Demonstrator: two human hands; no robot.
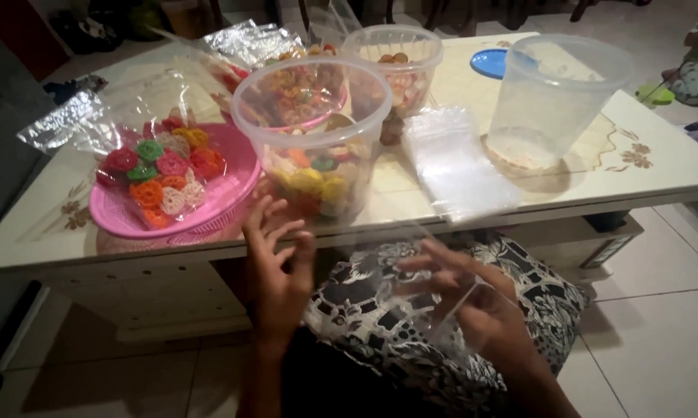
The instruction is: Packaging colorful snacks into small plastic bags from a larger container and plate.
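Two hands: both below the table edge, over a patterned cushion (411, 325)
Bag: clear plastic bag (411, 271), thin, see-through, empty, stretched between the hands
Left hand (279, 263): fingers spread, touching the bag's left side; grip unclear
Right hand (480, 306): pinching the bag's right edge
Table (658, 166): tub of coloured crackers (314, 131); pink basket (210, 205)

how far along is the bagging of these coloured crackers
Done: one filled clear bag of coloured crackers lies in the pink basket. In hand: the right hand holds an empty clear bag, with the left hand at its other edge. Left: the near tub is roughly half full, a stack of unused bags lies on the table, and the large tub looks empty.
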